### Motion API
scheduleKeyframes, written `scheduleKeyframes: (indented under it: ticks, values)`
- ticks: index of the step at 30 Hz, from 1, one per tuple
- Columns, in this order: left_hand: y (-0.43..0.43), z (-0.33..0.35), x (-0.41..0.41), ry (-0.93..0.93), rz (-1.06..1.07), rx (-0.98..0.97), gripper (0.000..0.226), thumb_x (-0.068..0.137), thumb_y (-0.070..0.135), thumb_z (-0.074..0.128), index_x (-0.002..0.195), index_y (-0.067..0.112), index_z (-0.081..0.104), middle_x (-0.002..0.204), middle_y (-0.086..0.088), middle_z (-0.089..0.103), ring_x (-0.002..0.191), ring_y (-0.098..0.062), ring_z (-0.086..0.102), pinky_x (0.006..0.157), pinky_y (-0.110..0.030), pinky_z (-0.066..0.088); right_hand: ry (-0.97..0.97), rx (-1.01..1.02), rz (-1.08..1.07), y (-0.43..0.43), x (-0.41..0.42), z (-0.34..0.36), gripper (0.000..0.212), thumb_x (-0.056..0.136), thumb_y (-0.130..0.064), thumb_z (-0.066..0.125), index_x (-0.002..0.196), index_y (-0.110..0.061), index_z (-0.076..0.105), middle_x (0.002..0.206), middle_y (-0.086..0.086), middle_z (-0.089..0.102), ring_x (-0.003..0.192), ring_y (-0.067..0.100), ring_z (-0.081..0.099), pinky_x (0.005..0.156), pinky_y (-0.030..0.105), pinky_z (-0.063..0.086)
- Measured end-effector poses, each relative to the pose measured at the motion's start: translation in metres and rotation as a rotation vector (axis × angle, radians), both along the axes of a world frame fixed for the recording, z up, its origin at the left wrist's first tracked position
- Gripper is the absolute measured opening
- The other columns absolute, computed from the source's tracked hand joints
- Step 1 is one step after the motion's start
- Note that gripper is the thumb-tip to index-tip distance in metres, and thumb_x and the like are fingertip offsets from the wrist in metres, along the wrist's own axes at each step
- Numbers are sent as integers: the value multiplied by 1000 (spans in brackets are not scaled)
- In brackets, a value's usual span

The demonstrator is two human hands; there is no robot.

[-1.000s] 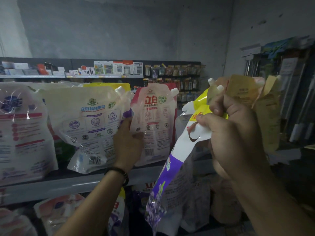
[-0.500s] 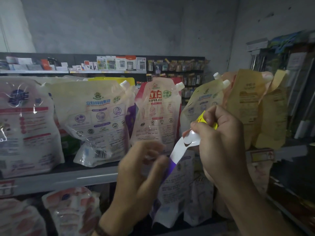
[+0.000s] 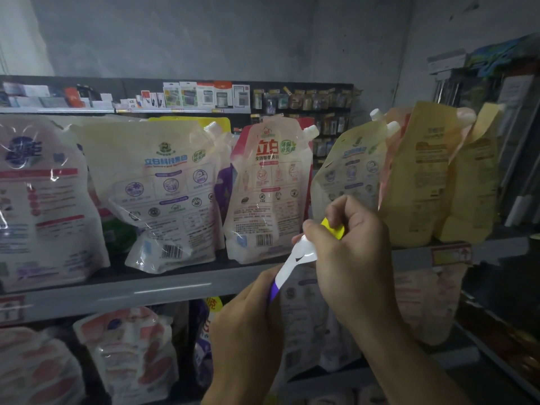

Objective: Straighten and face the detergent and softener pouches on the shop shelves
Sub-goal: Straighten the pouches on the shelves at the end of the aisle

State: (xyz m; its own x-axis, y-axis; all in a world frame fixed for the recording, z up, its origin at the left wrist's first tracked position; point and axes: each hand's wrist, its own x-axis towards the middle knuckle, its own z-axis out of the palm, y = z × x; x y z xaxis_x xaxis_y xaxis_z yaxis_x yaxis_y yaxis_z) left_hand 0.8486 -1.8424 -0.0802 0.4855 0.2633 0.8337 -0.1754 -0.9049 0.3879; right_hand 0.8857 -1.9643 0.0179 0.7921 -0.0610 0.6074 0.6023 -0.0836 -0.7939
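A purple, white and yellow pouch (image 3: 295, 258) hangs edge-on in front of the shelf, below its front edge. My right hand (image 3: 350, 252) pinches its top corner. My left hand (image 3: 248, 325) grips its lower side, hiding most of it. On the upper shelf (image 3: 163, 290) stand a white pouch with blue print (image 3: 166, 194), a red-and-white pouch (image 3: 271, 191), a pale spouted pouch (image 3: 350, 168) and yellow pouches (image 3: 432, 176). A large white-and-blue pouch (image 3: 43, 200) stands at far left.
The lower shelf holds red-patterned pouches (image 3: 125, 355) and pale pouches (image 3: 423, 299) behind my hands. A far shelf carries small boxed goods (image 3: 204, 95). A dark rack (image 3: 502, 135) stands at right. A red price tag (image 3: 451, 254) sits on the shelf edge.
My right hand has lowered the purple pouch from shelf height to below the shelf edge. My left hand left the red-and-white pouch and took hold of the purple pouch's lower side.
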Motion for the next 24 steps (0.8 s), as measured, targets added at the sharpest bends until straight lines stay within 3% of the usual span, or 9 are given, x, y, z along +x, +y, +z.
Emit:
scheduleKeyframes:
  ticks: [3, 6, 10, 14, 17, 20, 24]
  values:
    - [1, -11, 2, -16, -1, -43, 32, 100, 41, 48, 106, 31, 78, 71, 10, 72, 82, -18, 63, 56, -19, 27, -9, -58, 43, 1, -2, -3, 30, 92, -14, 76, 77, -24, 52, 73, 7, 64, 71, 28, 69, 61, 40, 57]
    - [1, -20, 4, -33, -52, -125, 30, 104, 41, 45, 110, 34, 74, 68, 10, 67, 59, -11, 63, 51, -28, 42, 38, -40, 172, 0, -6, -7, 18, 89, -25, 81, 96, -28, 64, 84, 3, 72, 79, 23, 73, 73, 50, 64]
    - [4, -34, 4, -35, -57, -238, 35, 108, 56, 37, 110, 40, 68, 65, 11, 63, 56, -13, 62, 52, -34, 51, 51, 18, 264, -16, -11, -13, 35, 90, -28, 79, 121, -37, 66, 89, 4, 76, 90, 19, 76, 88, 50, 62]
    - [9, -46, 6, -54, -35, -256, 29, 108, 53, 41, 109, 38, 66, 64, 8, 59, 54, -16, 59, 52, -31, 47, 136, 116, 194, -37, 3, -35, 19, 92, -27, 78, 110, -29, 71, 91, 8, 76, 91, 25, 77, 85, 52, 64]
    - [9, -50, 3, -73, -41, -289, 32, 108, 62, 35, 113, 45, 61, 61, 12, 59, 53, -11, 58, 54, -31, 47, 239, 43, 89, -51, 25, -62, 11, 94, -21, 78, 99, -26, 70, 91, -4, 77, 87, 14, 75, 77, 40, 62]
    - [9, -54, 1, -87, -70, -311, 27, 107, 66, 32, 117, 51, 54, 66, 10, 66, 63, -11, 64, 58, -27, 48, 374, -74, 80, -60, 45, -89, 11, 93, -31, 78, 100, -29, 71, 92, -17, 76, 83, 4, 72, 76, 38, 60]
    - [10, -63, 0, -96, -77, -324, 26, 108, 65, 32, 117, 51, 51, 71, 4, 67, 74, -15, 65, 59, -31, 48, 525, -68, 219, -57, 61, -115, 11, 103, -25, 67, 110, -32, 72, 98, -2, 79, 70, 20, 73, 67, 40, 56]
